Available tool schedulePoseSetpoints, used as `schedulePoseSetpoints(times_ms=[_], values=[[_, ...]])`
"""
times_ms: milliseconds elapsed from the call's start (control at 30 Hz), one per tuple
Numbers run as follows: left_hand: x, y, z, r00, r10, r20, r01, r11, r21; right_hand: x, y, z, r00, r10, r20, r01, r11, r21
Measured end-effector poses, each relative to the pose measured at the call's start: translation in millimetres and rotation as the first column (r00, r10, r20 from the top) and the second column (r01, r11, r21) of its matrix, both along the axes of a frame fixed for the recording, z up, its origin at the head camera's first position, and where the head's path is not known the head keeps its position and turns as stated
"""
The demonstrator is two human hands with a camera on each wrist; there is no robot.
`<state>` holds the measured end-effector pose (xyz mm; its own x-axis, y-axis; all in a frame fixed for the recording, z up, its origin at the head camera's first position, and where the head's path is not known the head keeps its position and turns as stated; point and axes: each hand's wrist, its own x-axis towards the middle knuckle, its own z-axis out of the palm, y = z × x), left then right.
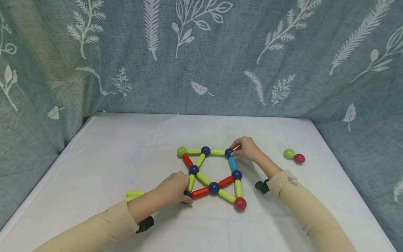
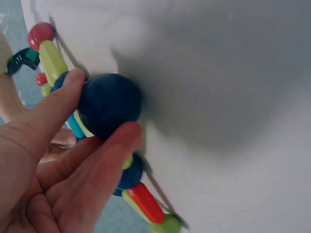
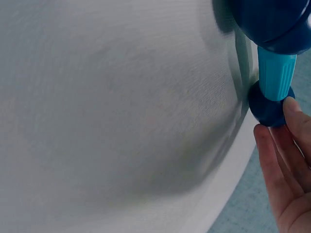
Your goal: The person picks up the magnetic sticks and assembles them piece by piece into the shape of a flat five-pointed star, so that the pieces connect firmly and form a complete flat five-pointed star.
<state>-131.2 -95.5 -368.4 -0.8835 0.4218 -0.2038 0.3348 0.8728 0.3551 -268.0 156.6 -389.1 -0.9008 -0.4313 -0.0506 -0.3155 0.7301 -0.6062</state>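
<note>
A flat frame of magnetic rods and balls lies over the white table, with green, red and light blue rods joining mostly dark blue balls. My left hand (image 1: 174,186) pinches the dark blue ball (image 2: 111,104) at the near left corner between thumb and fingers. At the far right corner, my right hand (image 1: 248,149) pinches another dark blue ball (image 3: 265,109), from which a light blue rod (image 1: 232,163) runs toward me. A green ball (image 1: 181,151) forms the far left corner and a red ball (image 1: 240,203) the near right one. Whether the frame touches the table everywhere, I cannot tell.
Green rods (image 1: 135,194) lie left of the frame, partly behind the left forearm. A loose green ball (image 1: 288,153) and red ball (image 1: 299,159) sit at the right of the table (image 1: 104,154). A patterned curtain (image 1: 220,70) hangs behind.
</note>
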Motion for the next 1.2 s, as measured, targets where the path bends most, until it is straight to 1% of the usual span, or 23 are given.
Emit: schedulePoseSetpoints(times_ms=[133, 233, 300, 367, 433, 500, 600, 667, 767, 900, 1000, 1100, 1200], values=[[5.5, 3.7, 0.8, 1.000, 0.002, -0.002, -0.002, 0.999, -0.040, -0.3, -4.7, 0.5, 1.000, -0.003, 0.008, 0.003, 1.000, 0.008], [8.0, 3.9, 1.1, 1.000, 0.002, -0.005, -0.002, 0.999, -0.033, -0.1, -6.2, 0.6, 1.000, -0.008, 0.010, 0.008, 1.000, 0.017], [8.7, 1.7, 2.1, 1.000, 0.006, 0.011, -0.006, 1.000, -0.018, 0.2, -6.5, 0.7, 1.000, -0.010, 0.010, 0.010, 1.000, 0.021], [8.7, -3.6, 4.5, 0.999, 0.015, 0.043, -0.015, 1.000, -0.004, 0.6, -6.5, 0.7, 1.000, -0.012, 0.010, 0.012, 1.000, 0.025], [7.8, -12.2, 8.8, 0.996, 0.030, 0.083, -0.031, 1.000, 0.003, 0.5, -6.9, 0.6, 1.000, -0.009, 0.010, 0.009, 1.000, 0.024], [6.2, -24.6, 14.3, 0.993, 0.043, 0.109, -0.043, 0.999, -0.003, 0.5, -6.7, 0.4, 1.000, -0.006, 0.008, 0.006, 1.000, 0.025], [4.3, -49.6, 21.3, 0.993, 0.057, 0.100, -0.055, 0.998, -0.019, 0.2, -6.4, -0.1, 1.000, -0.008, 0.010, 0.008, 1.000, 0.021], [3.7, -68.9, 22.7, 0.995, 0.058, 0.078, -0.056, 0.998, -0.030, 0.5, -5.8, -0.2, 1.000, -0.007, 0.004, 0.007, 1.000, 0.020], [3.7, -96.3, 19.9, 0.995, 0.074, 0.070, -0.072, 0.997, -0.027, 1.1, -5.7, -0.6, 1.000, -0.010, -0.001, 0.010, 1.000, 0.018], [3.9, -123.8, 11.1, 0.986, 0.126, 0.113, -0.125, 0.992, -0.015, 1.7, -5.3, -0.7, 1.000, -0.012, -0.006, 0.012, 1.000, 0.022], [4.7, -135.8, 4.2, 0.979, 0.146, 0.140, -0.148, 0.989, 0.006, 1.5, -4.8, -0.9, 1.000, -0.013, -0.008, 0.013, 1.000, 0.022], [5.1, -141.7, -0.8, 0.979, 0.135, 0.155, -0.143, 0.989, 0.038, 1.8, -4.7, -0.4, 1.000, -0.009, -0.012, 0.010, 1.000, 0.016], [5.1, -143.3, -2.6, 0.977, 0.118, 0.176, -0.128, 0.990, 0.052, 2.6, -4.9, 0.1, 1.000, -0.003, -0.018, 0.003, 1.000, 0.011]])
